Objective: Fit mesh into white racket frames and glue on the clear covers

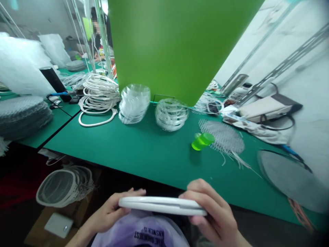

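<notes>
Two bare hands, the left hand (110, 211) and the right hand (213, 214), hold a white plastic hoop (161, 206) flat above a purple shirt (141, 231). Each grip is shut on one end, which seems to keep the hoop steady. Beyond it, on the green counter (123, 154), white hoops (99, 96) and clear plastic rings (134, 103) sit in piles, maybe to keep like parts together.

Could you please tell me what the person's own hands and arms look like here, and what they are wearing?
The left hand and right hand are bare, with no gloves, and no ring or watch shows. The forearms show no sleeve. Below them is a pale lilac top with dark printed lettering, upside down from this view, including the words "ANSWER IS".
</notes>
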Motion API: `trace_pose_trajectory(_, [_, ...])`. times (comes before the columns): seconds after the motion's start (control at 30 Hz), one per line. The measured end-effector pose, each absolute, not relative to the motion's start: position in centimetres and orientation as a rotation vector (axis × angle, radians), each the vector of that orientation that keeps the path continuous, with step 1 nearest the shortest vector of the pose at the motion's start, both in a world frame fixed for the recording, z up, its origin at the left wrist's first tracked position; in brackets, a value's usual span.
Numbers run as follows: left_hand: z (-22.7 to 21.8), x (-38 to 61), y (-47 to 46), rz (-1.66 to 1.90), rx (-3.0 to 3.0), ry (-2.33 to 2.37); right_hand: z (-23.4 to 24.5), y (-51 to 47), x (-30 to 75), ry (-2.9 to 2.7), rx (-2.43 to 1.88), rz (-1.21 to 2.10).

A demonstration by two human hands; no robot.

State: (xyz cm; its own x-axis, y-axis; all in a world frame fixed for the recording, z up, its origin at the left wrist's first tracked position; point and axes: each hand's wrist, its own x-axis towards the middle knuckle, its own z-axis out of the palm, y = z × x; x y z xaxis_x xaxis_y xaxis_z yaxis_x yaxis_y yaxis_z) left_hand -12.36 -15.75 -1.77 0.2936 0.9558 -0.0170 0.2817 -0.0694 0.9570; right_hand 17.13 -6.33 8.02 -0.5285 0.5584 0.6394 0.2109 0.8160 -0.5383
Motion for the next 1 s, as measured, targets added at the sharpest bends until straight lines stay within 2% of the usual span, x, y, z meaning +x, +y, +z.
trace_pose_trajectory(0.17, [4.0, -10.9, -15.1, 0.984, 1.846, 1.059, 5.8, -9.2, 15.7, -2.183, -0.513, 0.567])
trace_pose_trajectory(0.27, [5.5, -9.3, -14.7, 0.962, 1.852, 1.031, 4.4, -10.1, 15.7, -2.187, -0.539, 0.632])
trace_pose_trajectory(0.53, [2.9, -7.7, -15.1, 0.988, 1.596, 0.932, 3.2, -10.8, 15.5, -2.281, -0.668, 0.798])
trace_pose_trajectory(1.0, [0.3, -7.3, -15.2, 1.047, 1.703, 0.918, 0.3, -10.6, 15.5, -2.201, -0.638, 0.971])
